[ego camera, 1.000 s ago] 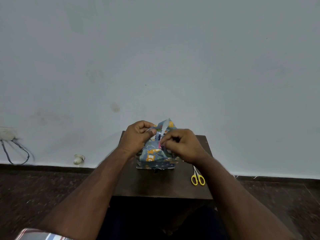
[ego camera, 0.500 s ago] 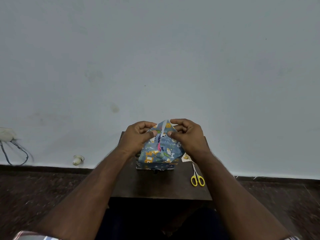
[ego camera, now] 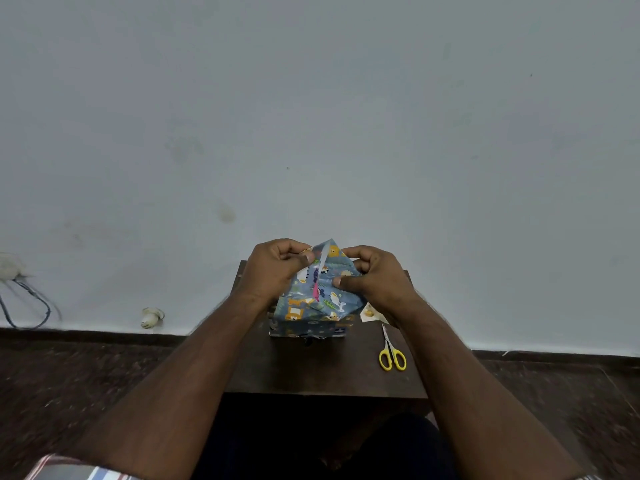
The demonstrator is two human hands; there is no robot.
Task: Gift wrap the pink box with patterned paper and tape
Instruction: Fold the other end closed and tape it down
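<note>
Both hands, left (ego camera: pixel 273 271) and right (ego camera: pixel 375 277), reach forward with fingers curled, pinching, forearms converging.

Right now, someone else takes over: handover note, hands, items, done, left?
Left hand: pinches the paper flap's left edge.
Right hand: pinches its right edge, thumb on the paper.
Pink box: on the table, nearly covered in patterned paper; a pink sliver shows at the seam.
Scissors: on the table, to the right.
Tape: not visible.
Done: sides wrapped.
Left: fold the top flap down, tape it.
</note>
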